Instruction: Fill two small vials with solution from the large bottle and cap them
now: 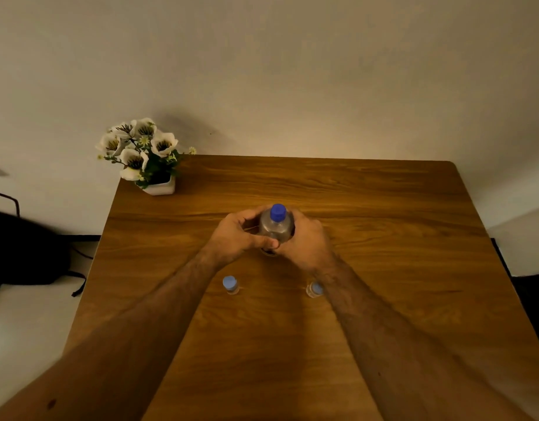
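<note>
wooden table fills most of the view, its grain running side to side under warm, dim light. near the middle of it stands the large bottle, clear and upright, with a blue cap screwed on top. both hands are clamped on it: the left hand wraps the body from the 9 o'clock side, its thumb lying across the near face of the bottle, and the right hand curls round it from 3 o'clock. the fingertips of the two hands meet or nearly meet at the front (the light is too low to tell which). whether the bottle's base rests on the table or is lifted a little, i cannot tell.

toward 6 o'clock from the bottle, closer to the person, stand two small vials, well apart from each other. the left vial sits at about 7 o'clock from the bottle, just beside the left forearm, its pale blue cap on. the right vial sits at about 5 o'clock, partly hidden by the right forearm, also topped in pale blue.

at 10 o'clock, on the far left corner of the table, a white pot holds white flowers with dark centres. off the table at 9 o'clock a dark bag lies on the floor against the pale wall.
</note>
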